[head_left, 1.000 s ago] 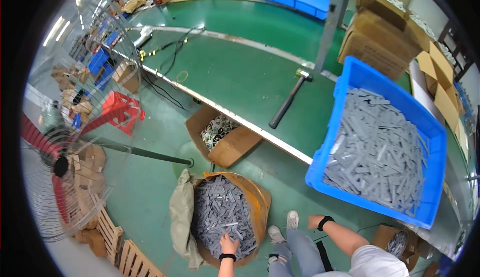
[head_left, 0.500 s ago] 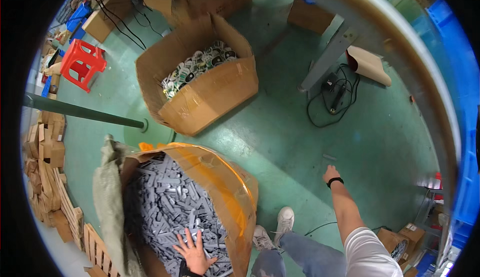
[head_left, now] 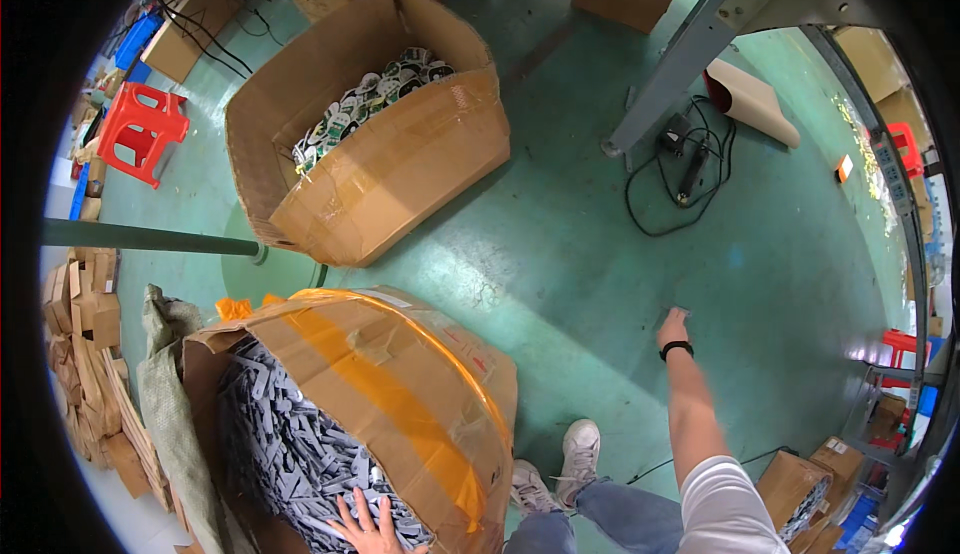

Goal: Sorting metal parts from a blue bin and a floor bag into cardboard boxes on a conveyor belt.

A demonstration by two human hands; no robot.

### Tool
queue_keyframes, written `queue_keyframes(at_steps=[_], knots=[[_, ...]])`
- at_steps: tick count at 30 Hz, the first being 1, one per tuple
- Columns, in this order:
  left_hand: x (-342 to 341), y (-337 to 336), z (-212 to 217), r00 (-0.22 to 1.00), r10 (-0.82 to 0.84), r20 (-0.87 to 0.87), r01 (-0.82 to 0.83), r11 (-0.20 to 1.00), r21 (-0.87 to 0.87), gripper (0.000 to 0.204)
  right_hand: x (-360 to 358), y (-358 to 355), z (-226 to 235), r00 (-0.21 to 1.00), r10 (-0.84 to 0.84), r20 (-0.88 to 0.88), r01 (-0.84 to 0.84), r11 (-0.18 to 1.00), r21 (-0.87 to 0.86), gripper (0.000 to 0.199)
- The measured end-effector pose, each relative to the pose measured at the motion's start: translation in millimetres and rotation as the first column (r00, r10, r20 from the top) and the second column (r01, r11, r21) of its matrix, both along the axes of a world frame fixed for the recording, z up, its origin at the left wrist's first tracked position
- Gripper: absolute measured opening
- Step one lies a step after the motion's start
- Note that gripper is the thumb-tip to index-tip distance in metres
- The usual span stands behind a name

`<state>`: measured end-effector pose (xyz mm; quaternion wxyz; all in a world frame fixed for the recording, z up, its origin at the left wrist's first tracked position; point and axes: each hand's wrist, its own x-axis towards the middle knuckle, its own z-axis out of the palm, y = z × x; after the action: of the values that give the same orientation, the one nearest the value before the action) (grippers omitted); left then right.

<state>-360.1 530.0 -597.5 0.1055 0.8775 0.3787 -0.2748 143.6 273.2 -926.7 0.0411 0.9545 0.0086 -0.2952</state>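
While our left hand point(head_left: 368, 532) rests on the grey pieces point(head_left: 290, 444) with its fingers spread apart, our right hand point(head_left: 672, 328) is low over the green floor point(head_left: 570, 294), a dark wristband point(head_left: 677, 350) round its wrist. We cannot tell whether the right fingers pinch anything; their tips are too small to make out. Slim and flat, the grey pieces lie heaped inside a large carton point(head_left: 450, 374) just left of our pale shoes point(head_left: 580, 451). Orange tape point(head_left: 350, 379) runs across its wall, and a drab woven sack point(head_left: 170, 404) hangs at its left side. Beyond it, we see an open cardboard box point(head_left: 400, 179) holding rounded white, green and black pieces point(head_left: 375, 99). A red stool point(head_left: 145, 134) stands left of that box; a black corded device point(head_left: 692, 172) lies near a grey metal leg point(head_left: 680, 69).
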Motion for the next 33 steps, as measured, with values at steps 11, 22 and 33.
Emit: queue_keyframes(at_steps=[11, 22, 33], knots=[[8, -5, 3, 0.990, 0.030, 0.140, -0.034, 0.999, 0.027, 0.062, 12, -12, -2, 0.934, 0.199, 0.295, -0.195, 0.980, -0.043, 0.022], [7, -9, 6, 0.993, 0.068, 0.096, -0.067, 0.998, -0.005, 0.072, -72, 4, 14, 0.994, 0.086, -0.071, -0.076, 0.989, 0.128, 0.029], [7, -10, 6, 0.996, 0.076, -0.037, -0.077, 0.997, -0.021, 0.110, -163, 106, 350, 0.806, 0.542, -0.238, -0.166, 0.593, 0.788, 0.019]])
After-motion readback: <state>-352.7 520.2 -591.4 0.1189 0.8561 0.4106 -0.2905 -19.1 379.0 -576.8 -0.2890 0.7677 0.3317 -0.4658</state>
